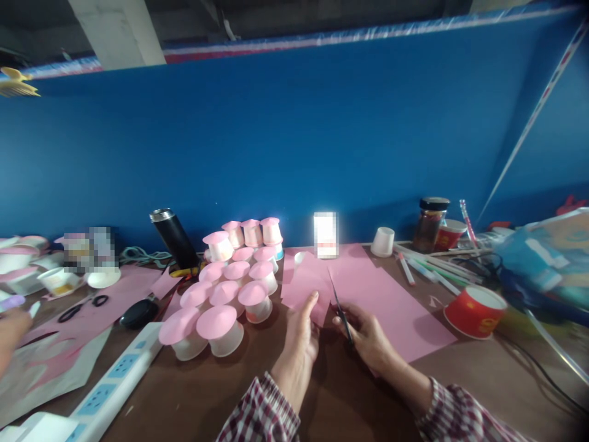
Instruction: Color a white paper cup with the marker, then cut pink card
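My left hand [302, 331] grips a piece of pink paper [306, 279], thumb on top and fingers beneath. In my right hand [365, 331] is a pair of dark scissors [340, 310], its fingers wrapped round the handles. The blades point away from me and meet the right edge of the held paper. Under and behind them lies a larger pink sheet [396, 307] on the brown table [340, 393]. Left of my hands stand several white cups with pink cone-shaped paper tops [217, 320].
A power strip [115, 380], a black flask [173, 239] and another person's hand [13, 334] are on the left. At the right are a red paper cup [475, 312], a dark jar [430, 227], pens [407, 270] and a plastic bag [547, 258]. A blue partition [294, 141] rises behind.
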Available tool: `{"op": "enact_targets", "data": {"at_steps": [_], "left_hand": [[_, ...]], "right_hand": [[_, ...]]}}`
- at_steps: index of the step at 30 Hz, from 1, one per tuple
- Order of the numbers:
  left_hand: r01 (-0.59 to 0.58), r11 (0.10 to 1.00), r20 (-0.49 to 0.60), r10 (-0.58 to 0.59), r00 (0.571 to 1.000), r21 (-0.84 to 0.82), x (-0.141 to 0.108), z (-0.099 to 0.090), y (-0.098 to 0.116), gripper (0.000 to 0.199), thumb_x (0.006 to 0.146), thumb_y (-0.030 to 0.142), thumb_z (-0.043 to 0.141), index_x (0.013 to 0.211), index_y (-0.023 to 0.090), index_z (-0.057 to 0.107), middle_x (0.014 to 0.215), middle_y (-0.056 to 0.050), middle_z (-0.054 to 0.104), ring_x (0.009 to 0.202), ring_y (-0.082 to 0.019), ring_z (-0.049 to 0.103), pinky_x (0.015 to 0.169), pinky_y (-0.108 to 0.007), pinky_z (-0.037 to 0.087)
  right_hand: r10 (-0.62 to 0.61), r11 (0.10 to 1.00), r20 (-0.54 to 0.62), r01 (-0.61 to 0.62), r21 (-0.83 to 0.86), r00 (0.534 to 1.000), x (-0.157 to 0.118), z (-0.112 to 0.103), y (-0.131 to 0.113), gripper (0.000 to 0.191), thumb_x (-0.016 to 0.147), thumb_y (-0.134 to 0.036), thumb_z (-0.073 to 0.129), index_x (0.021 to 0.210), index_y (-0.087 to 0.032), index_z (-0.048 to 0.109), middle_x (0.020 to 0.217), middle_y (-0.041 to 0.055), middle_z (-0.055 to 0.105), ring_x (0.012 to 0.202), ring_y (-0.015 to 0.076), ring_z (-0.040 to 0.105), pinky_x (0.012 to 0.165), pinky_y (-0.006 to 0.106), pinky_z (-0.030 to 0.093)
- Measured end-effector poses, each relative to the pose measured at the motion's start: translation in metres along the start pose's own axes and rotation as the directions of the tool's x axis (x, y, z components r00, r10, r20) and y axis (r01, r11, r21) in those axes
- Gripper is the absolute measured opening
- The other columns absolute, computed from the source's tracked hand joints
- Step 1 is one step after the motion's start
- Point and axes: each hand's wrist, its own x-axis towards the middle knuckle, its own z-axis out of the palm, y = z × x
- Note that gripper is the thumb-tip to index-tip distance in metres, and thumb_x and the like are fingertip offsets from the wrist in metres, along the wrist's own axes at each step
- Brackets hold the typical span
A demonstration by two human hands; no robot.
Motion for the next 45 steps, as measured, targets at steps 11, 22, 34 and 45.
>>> {"op": "enact_targets", "data": {"at_steps": [11,22,34,45], "left_hand": [[-0.051,0.999,-0.083,0.051,0.995,-0.001,0.006,0.001,0.002,0.035,0.065,0.02,0.077,0.095,0.013,0.062,0.084,-0.009,0.072,0.071,-0.019,0.069,0.066,-0.032,0.057],[-0.092,0.991,0.085,0.084,0.993,0.1,0.012,-0.001,0.011,0.047,0.057,0.022,0.082,0.099,0.009,0.066,0.09,-0.012,0.073,0.083,-0.024,0.069,0.075,-0.035,0.056],[-0.069,0.987,0.155,0.046,0.987,0.142,0.01,-0.004,0.016,0.058,0.055,0.021,0.083,0.109,0.011,0.063,0.094,-0.013,0.073,0.091,-0.028,0.068,0.08,-0.038,0.055],[-0.06,0.995,0.06,0.055,0.997,0.084,0.005,0.001,0.007,0.04,0.064,0.019,0.077,0.1,0.009,0.065,0.088,-0.013,0.073,0.076,-0.023,0.07,0.067,-0.031,0.057]], "right_hand": [[0.044,0.998,-0.012,-0.045,-0.034,0.999,-0.001,-0.002,0.001,0.042,0.073,-0.046,0.07,0.098,-0.012,0.066,0.062,-0.0008,0.057,0.056,0.0109,0.048,0.05,0.022,0.038],[0.052,0.999,0.046,-0.052,0.001,0.998,-0.001,-0.008,-0.005,0.049,0.077,-0.053,0.065,0.105,-0.013,0.062,0.065,-0.0004,0.056,0.057,0.0108,0.049,0.049,0.022,0.038],[0.048,0.999,0.052,-0.049,0.012,0.997,0.002,-0.017,-0.008,0.053,0.076,-0.056,0.064,0.106,-0.013,0.059,0.07,0.001,0.057,0.059,0.0115,0.051,0.051,0.023,0.041],[0.025,1.0,0.121,-0.026,0.012,0.992,0.0,-0.013,0.002,0.049,0.083,-0.051,0.058,0.114,-0.013,0.058,0.078,0.0032,0.058,0.069,0.0141,0.055,0.059,0.026,0.047]]}}
